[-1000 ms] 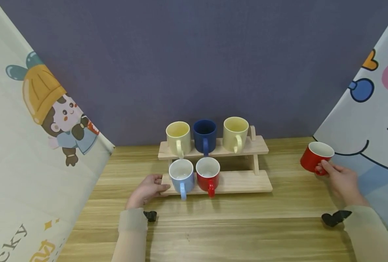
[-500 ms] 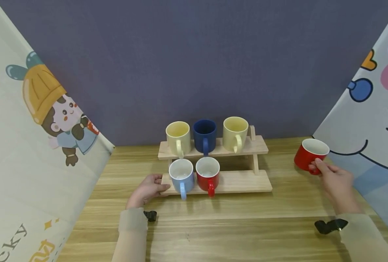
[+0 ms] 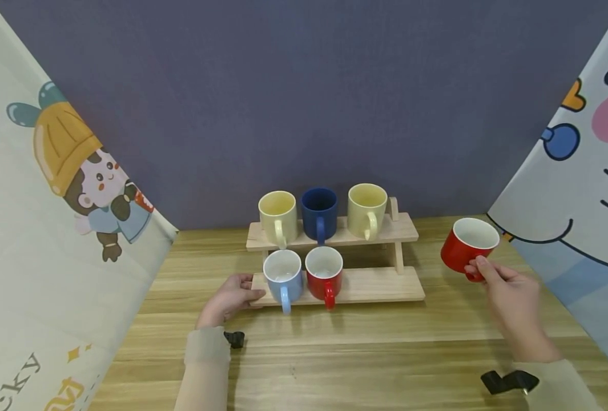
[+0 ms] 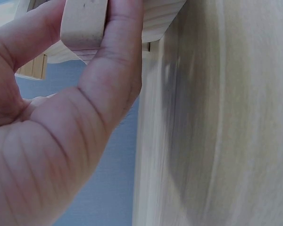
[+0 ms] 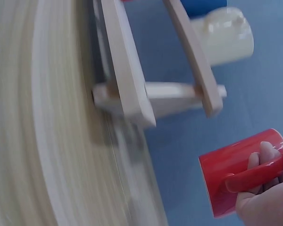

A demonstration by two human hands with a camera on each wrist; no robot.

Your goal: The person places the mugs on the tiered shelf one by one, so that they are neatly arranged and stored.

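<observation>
My right hand (image 3: pixel 514 302) grips a red mug (image 3: pixel 460 251) by its handle, tilted a little, right of a two-tier wooden rack (image 3: pixel 386 285). In the right wrist view the fingers wrap the red handle (image 5: pixel 257 176). At the rack's left end, my left hand (image 3: pixel 234 294) pinches the lower board's edge (image 4: pixel 85 23) between thumb and fingers. A light blue mug (image 3: pixel 285 279) and another red mug (image 3: pixel 324 277) stand on the lower board. Up on the top board are a yellow mug (image 3: pixel 278 214), a dark blue mug (image 3: pixel 319 211) and a second yellow mug (image 3: pixel 367 208).
The rack stands on a wood-grain table (image 3: pixel 334 365) before a grey-blue back wall (image 3: pixel 304 103). Printed white panels flank it, a left panel (image 3: pixel 36 240) and a right panel (image 3: pixel 555 188). Bare board (image 3: pixel 381 285) lies right of the lower red mug.
My right hand has carried the red mug leftward, nearer to the rack. The left hand keeps its place on the board, and the mugs on the rack stand as before.
</observation>
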